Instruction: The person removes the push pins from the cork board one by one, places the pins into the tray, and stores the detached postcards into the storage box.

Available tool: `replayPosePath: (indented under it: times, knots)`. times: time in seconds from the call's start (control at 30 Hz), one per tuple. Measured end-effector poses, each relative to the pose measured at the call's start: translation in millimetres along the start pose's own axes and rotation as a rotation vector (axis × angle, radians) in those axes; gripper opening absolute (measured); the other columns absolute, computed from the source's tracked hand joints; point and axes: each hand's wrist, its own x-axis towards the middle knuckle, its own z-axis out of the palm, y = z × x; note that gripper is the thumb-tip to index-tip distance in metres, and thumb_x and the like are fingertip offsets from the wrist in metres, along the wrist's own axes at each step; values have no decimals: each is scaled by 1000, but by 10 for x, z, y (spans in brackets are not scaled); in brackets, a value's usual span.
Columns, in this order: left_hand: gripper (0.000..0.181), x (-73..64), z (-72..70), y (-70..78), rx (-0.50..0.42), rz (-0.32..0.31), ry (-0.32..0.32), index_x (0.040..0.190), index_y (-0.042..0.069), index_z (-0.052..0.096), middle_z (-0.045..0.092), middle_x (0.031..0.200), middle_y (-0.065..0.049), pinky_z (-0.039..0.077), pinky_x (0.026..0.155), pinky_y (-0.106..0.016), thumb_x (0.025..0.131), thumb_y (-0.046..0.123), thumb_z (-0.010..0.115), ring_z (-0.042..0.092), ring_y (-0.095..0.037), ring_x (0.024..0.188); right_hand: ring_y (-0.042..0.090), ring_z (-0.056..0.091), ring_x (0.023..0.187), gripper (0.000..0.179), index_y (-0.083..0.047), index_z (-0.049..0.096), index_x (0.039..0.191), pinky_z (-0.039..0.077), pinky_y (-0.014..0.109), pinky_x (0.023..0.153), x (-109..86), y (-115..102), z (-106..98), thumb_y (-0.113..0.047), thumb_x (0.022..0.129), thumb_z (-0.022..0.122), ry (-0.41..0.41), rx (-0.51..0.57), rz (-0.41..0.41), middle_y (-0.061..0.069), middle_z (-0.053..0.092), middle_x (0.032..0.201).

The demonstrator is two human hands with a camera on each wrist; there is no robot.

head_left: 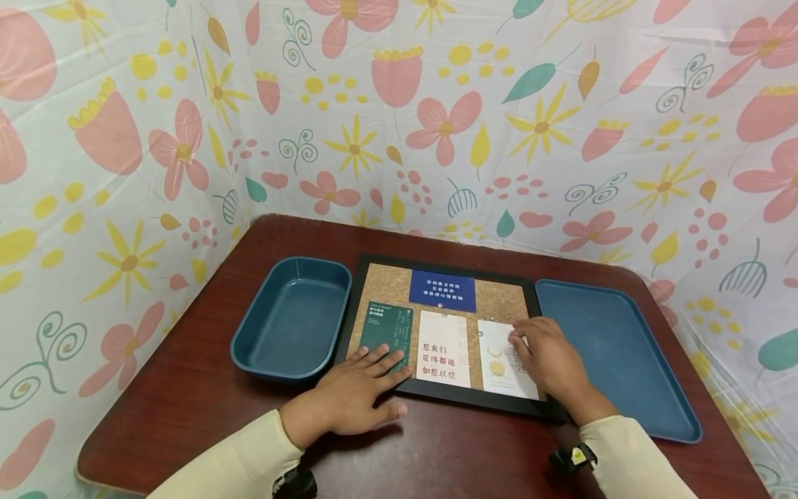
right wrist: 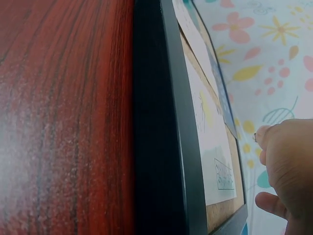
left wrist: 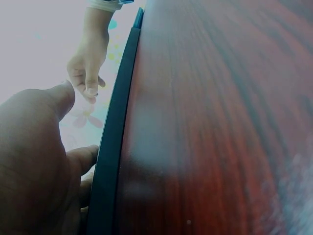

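Observation:
A black-framed cork board (head_left: pixel 499 294) lies on the table, bearing several cards. My left hand (head_left: pixel 352 395) rests with straight, spread fingers across the green card (head_left: pixel 386 322) and the frame's lower left edge. Over the upper right part of the white moon card (head_left: pixel 495 357), my right hand (head_left: pixel 551 357) pinches a small thumbtack (right wrist: pixel 255 137) between thumb and forefinger; the fingers mostly hide it in the head view. Another silver thumbtack (head_left: pixel 480 333) sits at that card's upper left. A white card with red writing (head_left: pixel 444 350) lies in the middle, below a blue card (head_left: pixel 442 290).
Left of the board stands a deep blue bin (head_left: pixel 289 326). A flat blue tray (head_left: pixel 623 360) lies at its right, close to the frame. The dark red wooden table (head_left: pixel 449 457) reaches back to a flower-print cloth (head_left: pixel 386 138).

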Motion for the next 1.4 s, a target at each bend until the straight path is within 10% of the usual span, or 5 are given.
replayPosePath:
  times: [1.4]
  knots:
    - [72,2,-10,-3,1,-2,-11,163,32,28,17,170,3,11,125,-49,103,71,21,7,-24,156,37,52,121,17,1,74,108,47,59,92,-135,114,-104,-9,94,75,37,7,66,17,68,118]
